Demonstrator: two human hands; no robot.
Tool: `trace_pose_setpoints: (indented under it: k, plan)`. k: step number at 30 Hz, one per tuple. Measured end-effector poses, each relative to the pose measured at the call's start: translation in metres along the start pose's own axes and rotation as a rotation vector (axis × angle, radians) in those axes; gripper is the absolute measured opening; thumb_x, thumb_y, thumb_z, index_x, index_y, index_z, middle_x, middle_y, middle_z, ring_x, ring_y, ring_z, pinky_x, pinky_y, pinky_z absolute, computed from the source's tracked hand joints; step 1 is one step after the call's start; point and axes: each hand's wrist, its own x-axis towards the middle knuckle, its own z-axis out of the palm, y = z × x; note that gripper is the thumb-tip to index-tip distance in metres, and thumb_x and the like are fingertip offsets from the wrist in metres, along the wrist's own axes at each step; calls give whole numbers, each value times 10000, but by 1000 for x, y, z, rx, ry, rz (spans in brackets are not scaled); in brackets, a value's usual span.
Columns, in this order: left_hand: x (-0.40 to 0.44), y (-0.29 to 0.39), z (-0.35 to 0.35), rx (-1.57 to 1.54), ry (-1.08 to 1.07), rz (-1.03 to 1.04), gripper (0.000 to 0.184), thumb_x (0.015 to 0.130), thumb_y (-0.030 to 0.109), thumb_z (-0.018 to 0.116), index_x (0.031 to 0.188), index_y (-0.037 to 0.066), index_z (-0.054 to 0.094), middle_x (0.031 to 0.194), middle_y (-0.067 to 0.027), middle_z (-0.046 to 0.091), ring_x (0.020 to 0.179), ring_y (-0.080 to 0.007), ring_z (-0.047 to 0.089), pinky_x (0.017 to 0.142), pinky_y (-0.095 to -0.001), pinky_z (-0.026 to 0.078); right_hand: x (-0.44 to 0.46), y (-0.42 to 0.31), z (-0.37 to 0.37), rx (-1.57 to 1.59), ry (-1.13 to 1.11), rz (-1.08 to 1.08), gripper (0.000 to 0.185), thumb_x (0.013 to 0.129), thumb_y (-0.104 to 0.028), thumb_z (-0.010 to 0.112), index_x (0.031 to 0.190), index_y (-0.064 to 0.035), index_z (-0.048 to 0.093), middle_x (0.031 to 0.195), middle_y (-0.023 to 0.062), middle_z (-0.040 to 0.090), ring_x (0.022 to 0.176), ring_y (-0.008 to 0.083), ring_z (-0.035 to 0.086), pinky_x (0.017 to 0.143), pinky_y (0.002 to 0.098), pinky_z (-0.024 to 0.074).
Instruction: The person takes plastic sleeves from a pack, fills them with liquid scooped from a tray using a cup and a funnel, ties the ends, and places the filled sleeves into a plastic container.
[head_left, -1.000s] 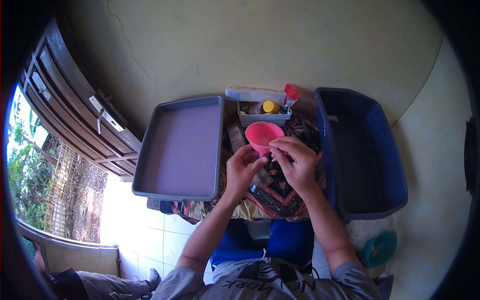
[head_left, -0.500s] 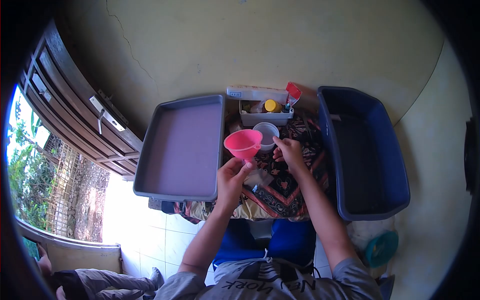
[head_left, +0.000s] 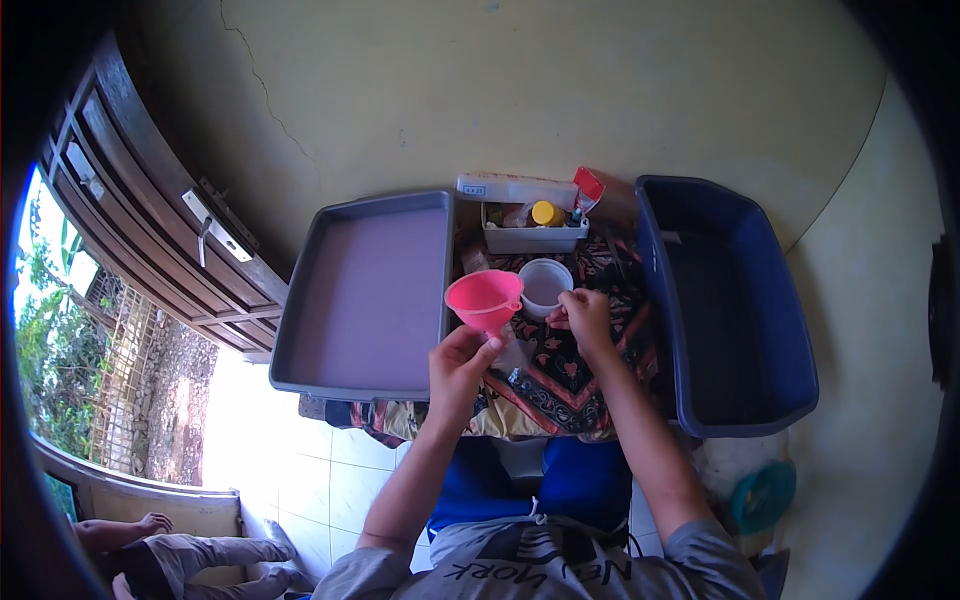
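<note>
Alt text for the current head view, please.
Left hand holds a pink funnel upright by its spout; right hand is at the rim of a translucent cup. Blue tub stands right, grey-rimmed tray left.

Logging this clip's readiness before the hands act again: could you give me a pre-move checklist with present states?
1. Left hand holds the pink funnel near its spout: ok.
2. Funnel's wide mouth faces upward: ok.
3. Funnel sits over the translucent cup, should that be the aim: not ok, it is off to the cup's left.
4. Right hand has a firm grip on the cup: cannot tell; its fingertips are at the near right rim.
5. Cup's contents are known: cannot tell.
6. Right hand is clear of the dark blue tub: ok.
</note>
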Motion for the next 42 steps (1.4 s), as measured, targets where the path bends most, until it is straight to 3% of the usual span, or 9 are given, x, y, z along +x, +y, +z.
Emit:
trace_pose_setpoints:
  k: [8, 15, 21, 28, 34, 42]
  plan:
    - [1, 21, 7, 4, -45, 8, 227, 882, 100, 671, 1069, -22, 630, 944, -53, 674, 891, -116, 621, 821, -260, 471, -36, -53, -6, 2, 57, -113, 194, 839, -43, 541, 679, 59, 583, 623, 132, 638, 552, 167, 652, 526, 263, 559]
    - [4, 68, 15, 11, -80, 197, 224, 873, 95, 678, 1057, -24, 634, 913, -52, 673, 832, -101, 608, 782, -260, 479, -55, -106, 6, 17, 61, -331, 234, 869, -66, 552, 650, 15, 555, 612, 98, 628, 542, 119, 618, 524, 246, 505]
    - [-19, 47, 22, -59, -159, -17, 268, 855, 106, 707, 1068, -35, 628, 924, -61, 674, 852, -109, 617, 776, -259, 494, -65, -133, 14, -14, 77, -442, 247, 897, -80, 561, 665, 6, 556, 601, 70, 619, 558, 88, 600, 535, 219, 473]
    - [-24, 16, 24, 16, -213, -31, 232, 847, 74, 709, 1040, -34, 640, 917, -50, 678, 868, -89, 619, 793, -239, 489, -75, -156, 18, -59, 70, -606, 256, 921, -69, 571, 677, 10, 552, 620, 45, 612, 574, 68, 586, 545, 214, 468]
    - [-17, 31, 32, 63, -221, -20, 225, 844, 81, 714, 1028, -28, 646, 899, -44, 684, 846, -84, 623, 769, -234, 495, -79, -170, 25, -87, 37, -746, 264, 915, -56, 586, 667, 14, 530, 614, 25, 596, 594, 50, 571, 543, 210, 448]
    - [-8, 34, 41, -4, -212, 56, 220, 842, 80, 715, 1017, -34, 647, 880, -39, 682, 832, -77, 616, 746, -233, 499, -80, -179, 28, -186, 50, -866, 337, 907, -74, 621, 630, -4, 443, 550, -67, 391, 557, 4, 311, 468, 225, 247]
